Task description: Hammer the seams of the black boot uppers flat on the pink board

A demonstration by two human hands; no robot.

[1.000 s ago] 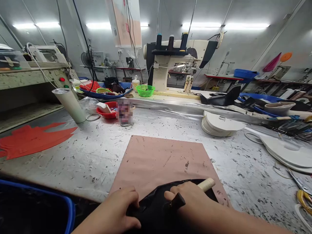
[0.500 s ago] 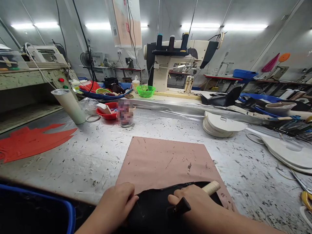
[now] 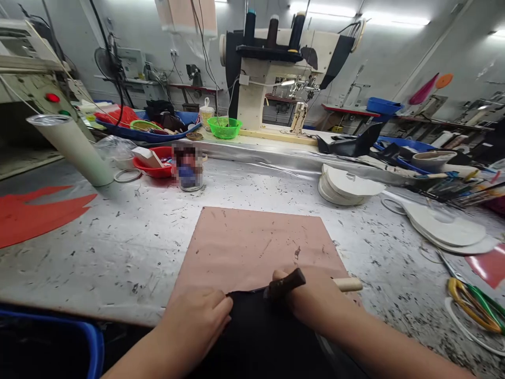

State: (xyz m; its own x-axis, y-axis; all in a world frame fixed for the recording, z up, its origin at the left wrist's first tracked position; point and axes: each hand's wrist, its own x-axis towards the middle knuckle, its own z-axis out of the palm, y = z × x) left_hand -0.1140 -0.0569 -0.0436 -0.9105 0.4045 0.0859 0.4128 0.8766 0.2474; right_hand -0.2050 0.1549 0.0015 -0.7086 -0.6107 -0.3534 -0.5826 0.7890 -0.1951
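A black leather-like sheet (image 3: 260,331) hangs over the near edge of the worktable, with its far edge lying on a pinkish board (image 3: 256,237). My left hand (image 3: 199,318) is closed on the left part of that edge, thumb and fingers pinching it. Closed too, my right hand (image 3: 311,295) grips a hammer (image 3: 287,283) at the sheet's right side. The dark hammer head shows left of the knuckles, and its pale wooden handle sticks out to the right. Whether the right fingers also pinch the sheet is hidden.
At the back stands a sewing machine (image 3: 252,95). On the left are red cut pieces (image 3: 39,216), a pale tumbler (image 3: 74,150) and a red bowl (image 3: 160,167). White shaped pieces (image 3: 347,184) and yellow-handled scissors (image 3: 469,300) lie right; a blue bin (image 3: 94,342) is at lower left.
The view has tilted down and shifted. The right hand with the hammer has moved up to the sheet's far edge, and more of the sheet now hangs down toward me.
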